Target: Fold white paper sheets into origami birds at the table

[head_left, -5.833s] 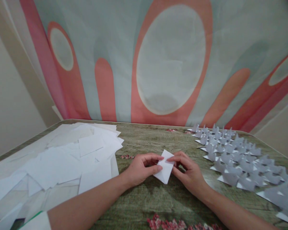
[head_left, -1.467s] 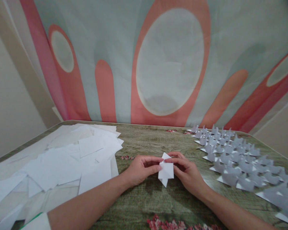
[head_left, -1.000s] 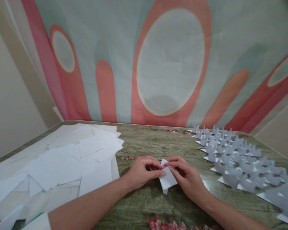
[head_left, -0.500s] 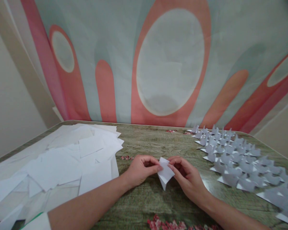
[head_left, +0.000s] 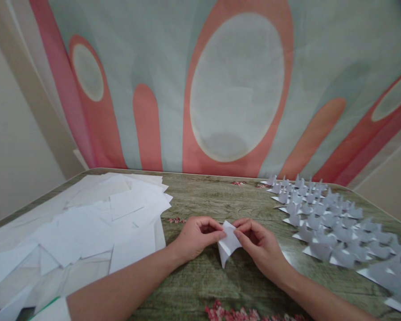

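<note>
A small folded piece of white paper [head_left: 229, 240] is held just above the table, between my two hands. My left hand [head_left: 200, 236] pinches its upper left edge with thumb and forefinger. On the other side, my right hand [head_left: 258, 243] grips the upper right edge the same way. One pointed flap of the paper hangs down toward me, and its lower edge curves. The fingertips behind the sheet are partly hidden.
Loose white paper sheets [head_left: 83, 227] lie in an overlapping heap on the left. Rows of small folded white paper figures [head_left: 330, 218] stand on the right. The wood-patterned tabletop [head_left: 200, 191] bears printed pink flowers [head_left: 234, 312]. A patterned backdrop [head_left: 173, 89] rises behind.
The folded paper has turned slightly between my fingers, and its lower flap has swung a little to the left and opened wider. Both hands have barely moved.
</note>
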Tool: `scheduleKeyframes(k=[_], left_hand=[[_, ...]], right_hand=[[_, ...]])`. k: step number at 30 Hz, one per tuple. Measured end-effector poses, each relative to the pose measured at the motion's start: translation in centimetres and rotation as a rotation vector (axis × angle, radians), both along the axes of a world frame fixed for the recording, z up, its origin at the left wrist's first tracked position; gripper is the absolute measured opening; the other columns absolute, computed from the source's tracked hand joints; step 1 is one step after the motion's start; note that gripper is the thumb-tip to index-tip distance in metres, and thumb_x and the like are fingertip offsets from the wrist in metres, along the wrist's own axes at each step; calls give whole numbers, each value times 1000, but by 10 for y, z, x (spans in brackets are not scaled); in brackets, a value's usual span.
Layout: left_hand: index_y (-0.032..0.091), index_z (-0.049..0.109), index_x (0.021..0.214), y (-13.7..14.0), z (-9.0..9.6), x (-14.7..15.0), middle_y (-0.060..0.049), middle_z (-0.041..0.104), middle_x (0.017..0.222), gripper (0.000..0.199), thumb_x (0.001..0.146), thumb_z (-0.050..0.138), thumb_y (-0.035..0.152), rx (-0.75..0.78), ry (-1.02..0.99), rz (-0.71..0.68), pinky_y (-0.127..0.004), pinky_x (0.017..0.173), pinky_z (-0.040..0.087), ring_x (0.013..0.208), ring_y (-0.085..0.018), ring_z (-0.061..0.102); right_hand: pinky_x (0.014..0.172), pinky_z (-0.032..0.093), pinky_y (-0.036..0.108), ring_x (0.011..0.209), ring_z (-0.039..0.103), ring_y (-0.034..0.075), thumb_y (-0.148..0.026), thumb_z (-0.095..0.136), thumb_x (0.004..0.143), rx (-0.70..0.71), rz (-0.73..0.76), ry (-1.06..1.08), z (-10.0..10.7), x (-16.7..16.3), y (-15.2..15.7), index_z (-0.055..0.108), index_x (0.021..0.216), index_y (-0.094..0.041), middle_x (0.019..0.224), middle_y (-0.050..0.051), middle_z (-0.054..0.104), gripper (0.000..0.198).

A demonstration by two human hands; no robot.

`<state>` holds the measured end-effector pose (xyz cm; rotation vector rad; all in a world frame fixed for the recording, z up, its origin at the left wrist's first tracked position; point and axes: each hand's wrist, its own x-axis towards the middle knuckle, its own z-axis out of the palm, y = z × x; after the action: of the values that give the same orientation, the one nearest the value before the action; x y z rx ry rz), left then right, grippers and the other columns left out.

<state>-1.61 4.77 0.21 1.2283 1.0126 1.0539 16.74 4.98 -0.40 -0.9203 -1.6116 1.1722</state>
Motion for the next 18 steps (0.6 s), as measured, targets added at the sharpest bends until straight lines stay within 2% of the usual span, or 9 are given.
scheduleKeyframes(k=[10,18], left_hand=[[12,61,85,1,0,-1,-5,66,80,30,63,76,24,39,-47,-7,-26,71,46,72,-13,60],[11,66,94,-2,-1,1,-7,70,84,34,65,74,26,46,34,-12,-28,72,47,74,-16,62]], right_hand=[[68,45,27,76,57,16,-47,64,72,-87,-47,55,4,-3,2,59,67,-18,84,5,62,31],[66,43,24,72,53,13,-39,64,75,-100,-17,66,-1,-1,6,56,69,-17,78,3,58,24]])
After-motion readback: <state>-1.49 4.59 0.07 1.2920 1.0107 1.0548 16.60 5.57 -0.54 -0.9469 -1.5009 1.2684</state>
